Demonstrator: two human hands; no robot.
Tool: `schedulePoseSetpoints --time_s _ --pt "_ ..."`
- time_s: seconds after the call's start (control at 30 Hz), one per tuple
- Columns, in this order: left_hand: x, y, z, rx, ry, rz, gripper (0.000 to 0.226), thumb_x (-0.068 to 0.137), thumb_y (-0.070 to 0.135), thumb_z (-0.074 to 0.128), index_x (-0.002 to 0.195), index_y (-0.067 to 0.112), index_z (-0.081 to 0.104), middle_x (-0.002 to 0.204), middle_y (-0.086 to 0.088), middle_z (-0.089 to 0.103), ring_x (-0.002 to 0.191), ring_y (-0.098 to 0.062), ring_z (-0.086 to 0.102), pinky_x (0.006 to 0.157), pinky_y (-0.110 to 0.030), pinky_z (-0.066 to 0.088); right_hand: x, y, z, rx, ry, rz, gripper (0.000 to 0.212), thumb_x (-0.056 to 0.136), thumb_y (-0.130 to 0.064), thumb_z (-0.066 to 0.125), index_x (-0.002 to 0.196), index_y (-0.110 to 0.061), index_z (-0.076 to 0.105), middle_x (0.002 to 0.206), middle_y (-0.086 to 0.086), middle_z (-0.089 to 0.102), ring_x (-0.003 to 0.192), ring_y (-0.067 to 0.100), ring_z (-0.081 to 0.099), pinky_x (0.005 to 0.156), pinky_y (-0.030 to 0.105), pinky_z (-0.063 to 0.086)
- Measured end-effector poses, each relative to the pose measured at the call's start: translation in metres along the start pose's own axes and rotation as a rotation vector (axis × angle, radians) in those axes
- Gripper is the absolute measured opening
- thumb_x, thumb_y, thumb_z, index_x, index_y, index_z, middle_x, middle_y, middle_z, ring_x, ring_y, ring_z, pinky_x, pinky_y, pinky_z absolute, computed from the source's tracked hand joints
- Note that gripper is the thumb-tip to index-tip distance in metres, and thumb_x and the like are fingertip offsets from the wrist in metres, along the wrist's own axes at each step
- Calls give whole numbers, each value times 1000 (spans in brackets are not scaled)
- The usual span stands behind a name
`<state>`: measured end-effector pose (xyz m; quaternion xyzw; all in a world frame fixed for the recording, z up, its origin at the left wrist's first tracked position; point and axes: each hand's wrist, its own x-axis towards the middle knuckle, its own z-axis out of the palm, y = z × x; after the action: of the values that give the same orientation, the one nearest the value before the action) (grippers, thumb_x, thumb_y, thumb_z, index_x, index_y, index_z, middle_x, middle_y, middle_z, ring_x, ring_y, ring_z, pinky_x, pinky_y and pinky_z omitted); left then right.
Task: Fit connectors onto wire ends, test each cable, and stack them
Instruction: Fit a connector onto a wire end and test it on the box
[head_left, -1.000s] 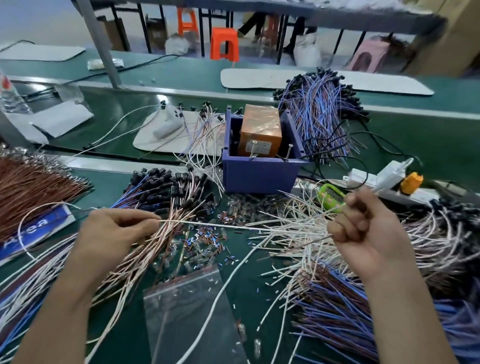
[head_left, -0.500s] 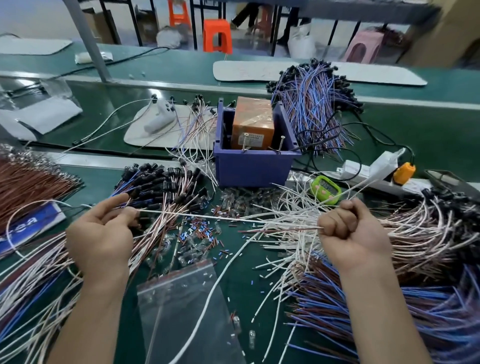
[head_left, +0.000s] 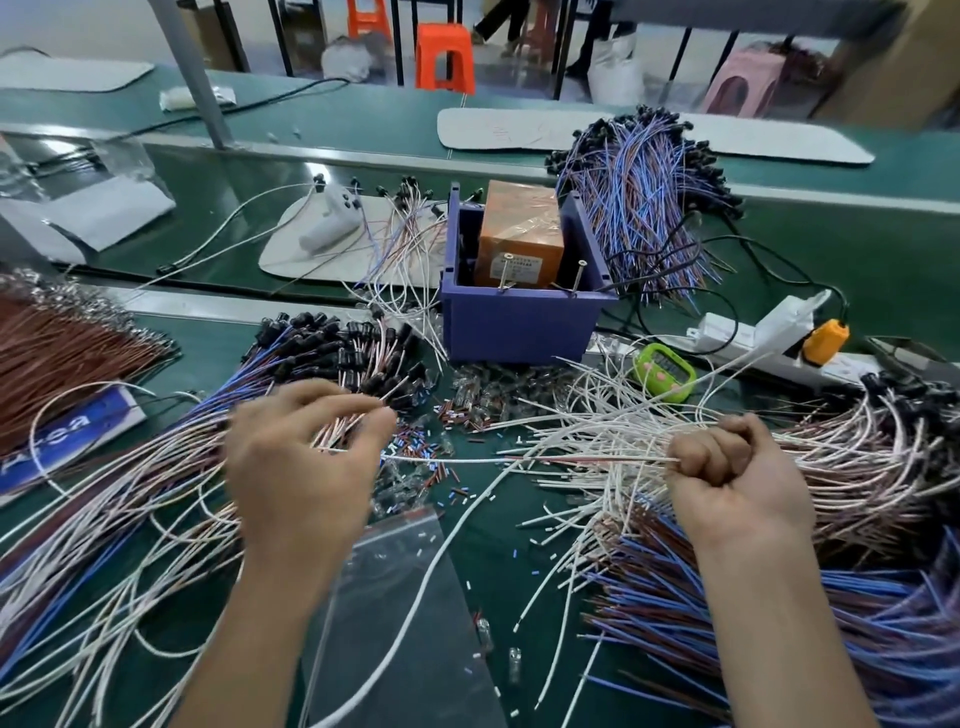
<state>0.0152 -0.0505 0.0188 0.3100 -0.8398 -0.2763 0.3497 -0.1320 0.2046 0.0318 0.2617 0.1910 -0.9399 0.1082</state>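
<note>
My right hand is a closed fist gripping a white wire that runs straight left from it over the green bench. My left hand is blurred, its fingers spread and loosely curved above a pile of wires with black connectors. The wire's left end stops at the edge of that hand's thumb. Small loose connectors lie scattered between the hands. White bare-ended wires are heaped left of my right hand.
A purple bin holding an orange box stands behind the connectors. Further off are a green timer, a power strip and a blue wire bundle. Brown wires lie far left, and a clear plastic bag near me.
My left hand has moved right toward the connectors and its fingers have spread. The span of white wire between the hands is shorter. My right fist has stayed closed.
</note>
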Motion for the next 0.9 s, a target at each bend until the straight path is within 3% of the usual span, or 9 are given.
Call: schedulePoseSetpoints --time_s 0.07,0.13,0.2,0.27,0.37,0.57,0.77,0.83,0.9 --pt "-7 24 9 -181 -264 97 19 76 40 87 93 43 80 98 33 67 102 8 55 97 -17 39 -1 4 3 -39 -28 -3 35 88 -5 51 57 -17 40 52 -6 17 42 14 14 39 25 17" --pt "-9 40 22 -274 -534 70 18 75 49 77 93 47 80 96 35 70 104 15 59 91 -3 36 -2 6 5 -80 -67 -3 35 96 -14 51 62 -17 44 49 -6 17 39 12 14 38 24 16" --pt "-8 46 34 -281 -793 29 16 80 52 74 96 51 78 92 36 72 96 18 63 86 -6 42 -3 5 8 -79 -94 7 38 102 -20 47 64 -17 46 47 -5 18 38 11 14 36 24 18" --pt "-5 44 42 -341 -926 -36 15 84 36 80 89 50 80 85 27 76 87 10 68 85 -17 50 -4 1 8 -69 -98 3 39 103 -20 46 64 -17 46 47 -5 18 37 12 15 36 24 19" --pt "-4 39 44 -455 -919 -82 29 81 18 85 80 46 82 80 14 79 79 -2 72 80 -25 57 -5 -3 6 -48 -81 -8 47 105 -18 43 58 -16 48 48 -6 17 39 12 14 37 24 18" --pt "-5 31 37 -301 -746 43 36 79 15 84 81 51 79 78 31 73 79 13 69 70 0 45 -2 -4 1 -43 -30 6 41 103 -11 41 63 -18 37 49 -6 16 40 13 14 38 25 17" --pt "14 3 11 -73 -697 0 29 77 18 84 80 46 80 69 34 70 61 16 61 58 1 40 -3 -17 3 -20 -38 -39 43 103 -11 42 61 -18 39 50 -6 16 41 14 14 37 25 20" --pt "22 -8 -1 -90 -683 -27 26 75 21 86 79 46 82 68 27 72 53 12 59 54 -3 40 -3 -23 4 -7 -34 -64 45 102 -10 42 58 -17 40 54 -6 16 43 14 14 39 25 20" --pt "31 -22 -13 -254 -678 -108 27 74 15 88 79 41 83 70 11 77 58 3 65 57 -5 45 -3 -29 5 -22 -24 -88 48 103 -11 42 56 -16 42 55 -6 16 43 14 14 39 25 20"
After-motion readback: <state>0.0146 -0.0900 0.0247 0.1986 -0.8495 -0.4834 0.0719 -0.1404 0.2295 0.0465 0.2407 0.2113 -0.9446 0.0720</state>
